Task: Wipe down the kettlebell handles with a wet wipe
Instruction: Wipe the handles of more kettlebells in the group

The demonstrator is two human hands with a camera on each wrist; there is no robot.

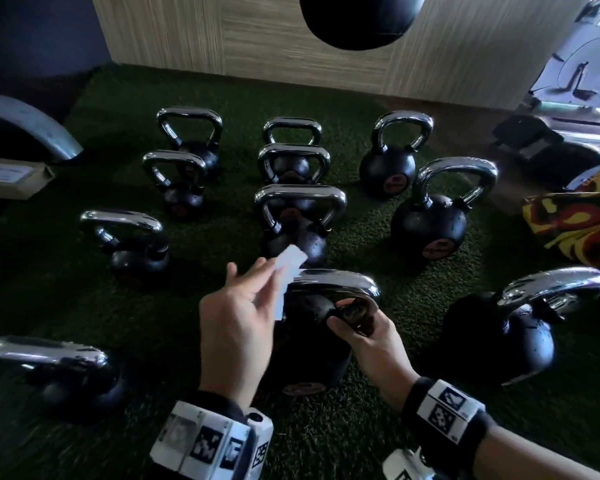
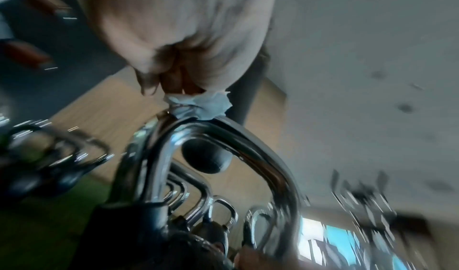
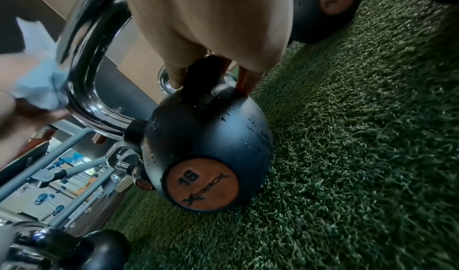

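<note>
A black kettlebell marked 16 stands on the green turf right in front of me, its chrome handle arching over the top. My left hand pinches a white wet wipe against the left end of that handle; the wipe bunches at my fingertips. My right hand grips the right base of the handle where it meets the ball. Water drops dot the ball.
Several other chrome-handled kettlebells stand in rows on the turf, with one at the near left and one at the near right. A wooden wall panel runs behind. A patterned cloth lies at right.
</note>
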